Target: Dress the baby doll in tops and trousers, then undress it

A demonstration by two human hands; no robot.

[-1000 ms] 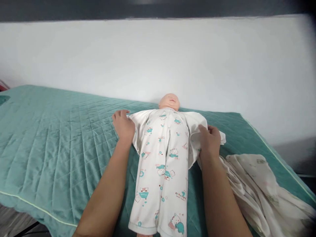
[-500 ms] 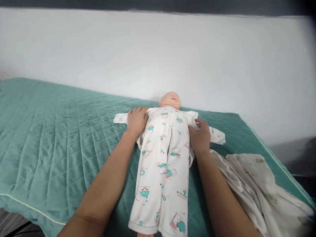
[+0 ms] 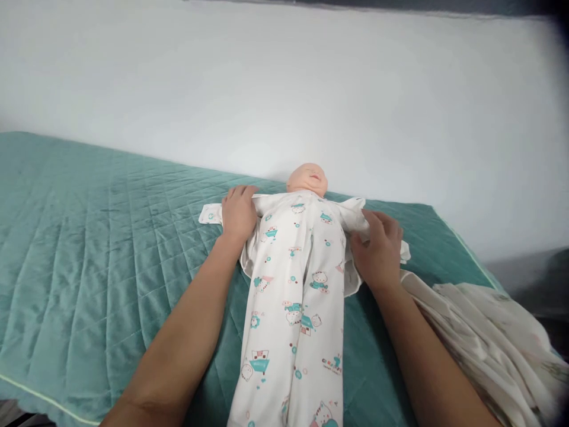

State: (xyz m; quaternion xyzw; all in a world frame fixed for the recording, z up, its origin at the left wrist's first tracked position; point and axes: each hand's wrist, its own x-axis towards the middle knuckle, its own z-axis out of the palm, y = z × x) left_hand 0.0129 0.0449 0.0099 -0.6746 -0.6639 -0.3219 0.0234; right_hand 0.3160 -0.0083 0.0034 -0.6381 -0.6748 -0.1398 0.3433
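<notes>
A baby doll (image 3: 308, 179) lies on its back, head toward the wall. White printed baby pants (image 3: 288, 296) cover its front from the neck down, over a white baby shirt (image 3: 353, 214) with both sleeves stretched out sideways. My left hand (image 3: 240, 214) is wrapped over the sleeve on the left, whose cuff (image 3: 210, 214) sticks out past my fingers. On the other side, my right hand (image 3: 379, 248) has thumb and fingers curled round the right sleeve; its cuff (image 3: 405, 252) shows beyond the hand. The doll's arms are hidden.
A green quilted cover (image 3: 133, 249) spreads under the doll, with a pale piped edge at the right. Crumpled white printed cloth (image 3: 480, 332) lies beside my right forearm. The white wall (image 3: 284, 89) rises just behind the doll's head.
My right hand has moved outward along the sleeve, covering more of it. My left hand has shifted slightly outward toward the left cuff. The view has moved a little.
</notes>
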